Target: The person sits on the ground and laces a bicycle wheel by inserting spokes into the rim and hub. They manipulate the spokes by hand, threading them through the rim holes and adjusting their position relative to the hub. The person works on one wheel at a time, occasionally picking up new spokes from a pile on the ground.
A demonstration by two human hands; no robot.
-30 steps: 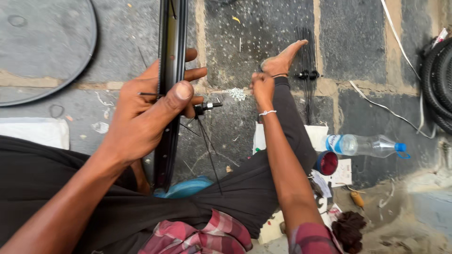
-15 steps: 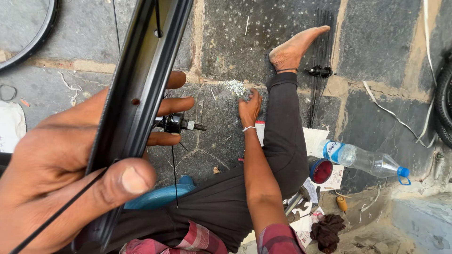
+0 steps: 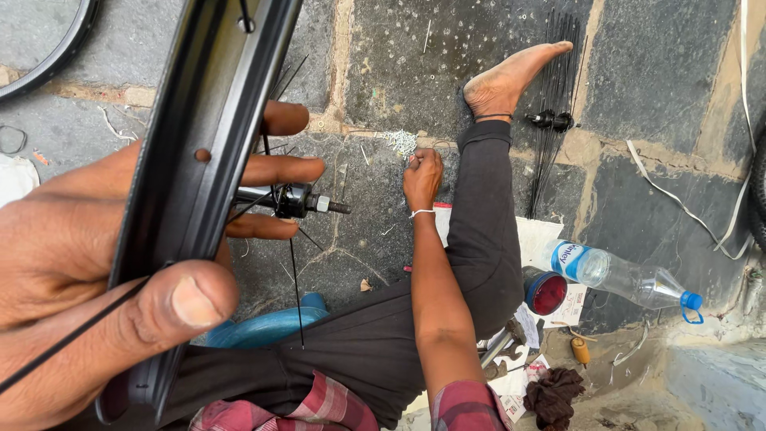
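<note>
Head view, looking down at a stone-slab floor (image 3: 662, 72) with pale joints. Left hand (image 3: 96, 279) grasps a black wheel rim (image 3: 211, 160): thumb pressed across the near face, three fingers (image 3: 279, 172) showing past the far edge. Rim runs tilted from the top of frame down to bottom left, very close to the camera. One thin black spoke (image 3: 72, 339) passes under the thumb toward the lower left. Hub (image 3: 299, 201) with its axle end sits just beyond the fingers; more spokes fan from it, one hanging straight down.

Right hand (image 3: 421, 177) is lowered to the floor, fingers pinched at the edge of a small heap of silvery nipples (image 3: 399, 142); whether it holds one I cannot tell. A pale band circles the wrist. A black-trousered leg (image 3: 487, 239) stretches out to a bare foot (image 3: 511, 80).

Bundle of black spokes (image 3: 554, 120) lies on the floor just beside the foot, tied near its middle.

Packages and labels: clear plastic bottle (image 3: 618, 279) on its side right of the knee, blue cap pointing right, blue-and-white label band at its left end. Round red-topped tin (image 3: 546, 294) just beside the bottle, touching the leg. White printed papers (image 3: 550, 239) lie under both. Blue curved object (image 3: 267, 323) partly under the thigh. Dark rag (image 3: 550, 395) at bottom. Tyre arc (image 3: 48, 64) at top left.
</note>
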